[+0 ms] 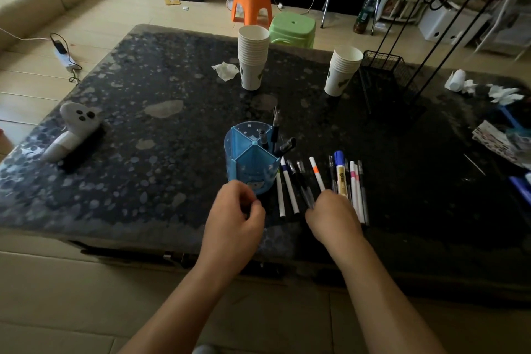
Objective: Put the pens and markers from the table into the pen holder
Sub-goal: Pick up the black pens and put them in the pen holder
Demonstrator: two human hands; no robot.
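A blue pen holder (253, 158) with several compartments stands near the table's front edge, and a few dark pens (275, 129) stick up from its right side. To its right, several pens and markers lie in a row: a white one with an orange band (316, 173), a thick blue-capped marker (341, 174) and white ones with pink bands (355, 190). My left hand (235, 215) is curled loosely just in front of the holder and holds nothing. My right hand (333, 215) rests on the near ends of the pens, fingers down on the white pen with the orange band; whether it grips it is unclear.
The dark speckled table (143, 158) carries two stacks of paper cups (253, 57) (342, 72), a black wire rack (388, 75), crumpled tissues (225, 69), a white ghost-shaped brush (74, 129) at the left and papers (500, 141) at the right. Orange and green stools (291, 29) stand behind.
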